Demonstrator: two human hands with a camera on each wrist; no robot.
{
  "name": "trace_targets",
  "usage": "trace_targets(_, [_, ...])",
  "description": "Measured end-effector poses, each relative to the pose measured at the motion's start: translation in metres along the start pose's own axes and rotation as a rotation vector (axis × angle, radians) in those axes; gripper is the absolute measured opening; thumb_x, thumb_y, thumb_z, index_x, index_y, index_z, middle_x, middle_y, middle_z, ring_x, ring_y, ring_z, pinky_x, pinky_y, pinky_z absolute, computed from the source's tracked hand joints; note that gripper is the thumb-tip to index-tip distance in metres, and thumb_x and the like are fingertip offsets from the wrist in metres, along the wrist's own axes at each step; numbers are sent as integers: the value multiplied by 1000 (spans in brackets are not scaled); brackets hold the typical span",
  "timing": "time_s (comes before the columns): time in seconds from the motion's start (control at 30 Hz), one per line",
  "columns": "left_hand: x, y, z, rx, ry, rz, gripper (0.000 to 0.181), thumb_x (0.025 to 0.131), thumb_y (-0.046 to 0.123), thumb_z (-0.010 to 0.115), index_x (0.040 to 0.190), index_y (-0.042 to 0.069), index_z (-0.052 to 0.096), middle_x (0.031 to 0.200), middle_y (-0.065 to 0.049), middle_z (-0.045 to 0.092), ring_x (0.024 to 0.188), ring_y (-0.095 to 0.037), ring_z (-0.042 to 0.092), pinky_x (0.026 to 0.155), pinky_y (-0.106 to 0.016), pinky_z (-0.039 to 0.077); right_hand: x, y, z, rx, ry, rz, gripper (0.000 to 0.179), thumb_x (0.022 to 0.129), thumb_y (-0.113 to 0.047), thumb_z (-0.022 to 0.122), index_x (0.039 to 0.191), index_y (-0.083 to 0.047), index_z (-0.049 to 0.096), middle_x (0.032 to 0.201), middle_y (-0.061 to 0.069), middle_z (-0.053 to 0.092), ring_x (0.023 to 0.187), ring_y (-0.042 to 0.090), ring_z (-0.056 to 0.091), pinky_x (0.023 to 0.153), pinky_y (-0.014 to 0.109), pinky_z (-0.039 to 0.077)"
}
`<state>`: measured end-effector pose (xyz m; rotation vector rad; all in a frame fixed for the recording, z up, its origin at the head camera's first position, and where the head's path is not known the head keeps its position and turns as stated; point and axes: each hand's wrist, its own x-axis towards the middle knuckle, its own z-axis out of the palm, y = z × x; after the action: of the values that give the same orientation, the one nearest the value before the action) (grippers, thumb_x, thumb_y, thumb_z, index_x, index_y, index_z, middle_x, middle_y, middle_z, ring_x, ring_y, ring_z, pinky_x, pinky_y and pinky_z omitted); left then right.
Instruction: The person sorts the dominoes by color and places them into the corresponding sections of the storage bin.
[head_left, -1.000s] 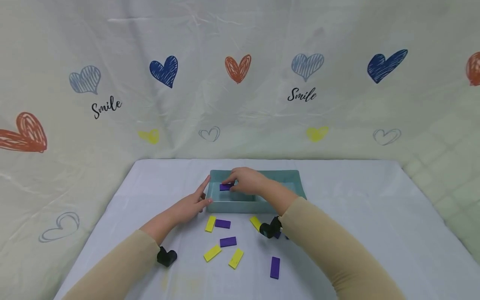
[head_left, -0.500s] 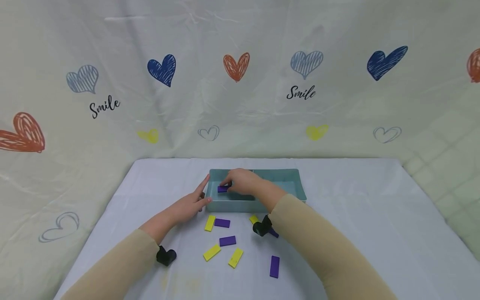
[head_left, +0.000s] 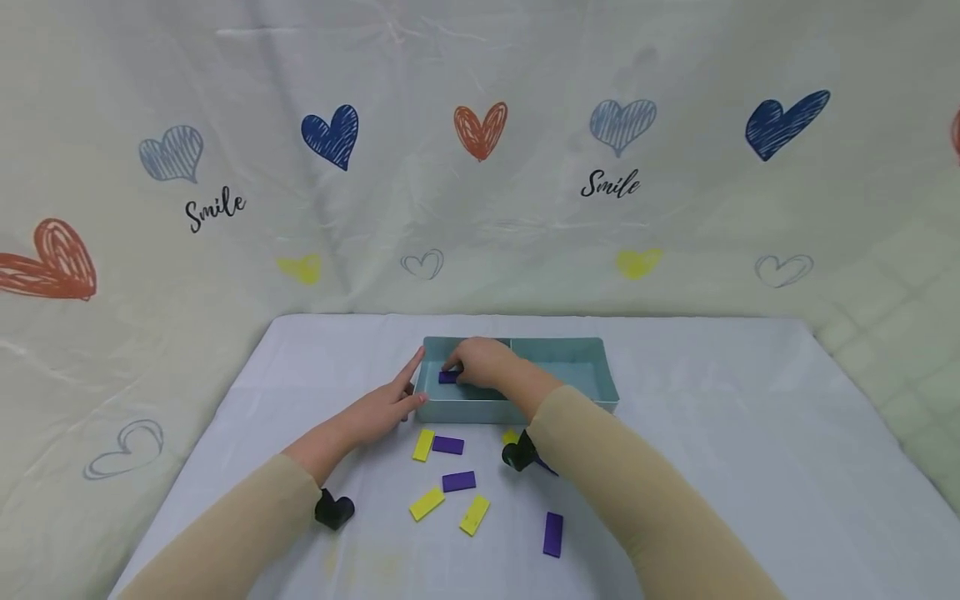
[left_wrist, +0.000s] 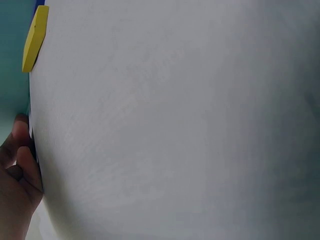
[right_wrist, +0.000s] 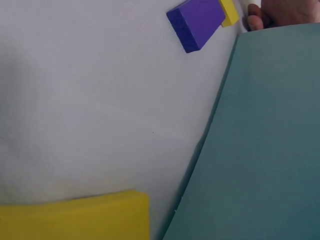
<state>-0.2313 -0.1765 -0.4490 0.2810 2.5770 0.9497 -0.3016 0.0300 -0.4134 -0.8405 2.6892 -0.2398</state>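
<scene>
Note purple block (head_left: 447,377) pinched by right hand (head_left: 483,364), with left hand (head_left: 380,412) spread against tray (head_left: 468,412); presumably light, stiff, hardly fragile; best held by long edges.

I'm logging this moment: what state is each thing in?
Tray: upright, open-topped
Purple block: partly hidden inside tray's left compartment
Right hand: pinching that block
Left hand: index finger extended, touching tray
Loose yellow blocks: lying flat
Loose purple blocks: lying flat
Tablecloth: spread out

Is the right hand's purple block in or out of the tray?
In: the head view shows the right hand holding the purple block inside the left compartment of the tray.
</scene>
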Motion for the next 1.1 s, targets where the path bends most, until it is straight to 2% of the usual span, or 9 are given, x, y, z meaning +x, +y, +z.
trace_targets(0.37, [0,2,-1,-5,-7,5,74,102,50,45,153,52,-9,123,-10,54,89,-20,59,81,-40,48,10,-5,7,-75,21,-13,37,95,-19,69,131,-26,67,127,-4,66,117,14,61,102,33,45])
trace_targets(0.73, [0,-1,-2,-4,-4,19,74,103,48,45,154,50,-8,120,-8,55,87,-19,58,78,-38,47,15,-17,8,-172,9,-33,38,97,-21,66,134,-29,64,132,-7,63,125,14,57,104,33,43])
trace_targets(1.1, [-2,-1,-2,-3,5,22,74,103,47,46,155,49,-8,121,-9,55,87,-19,58,79,-38,48,13,-21,6,-128,22,-26,37,97,-22,66,134,-29,64,132,-6,63,124,15,57,104,35,43])
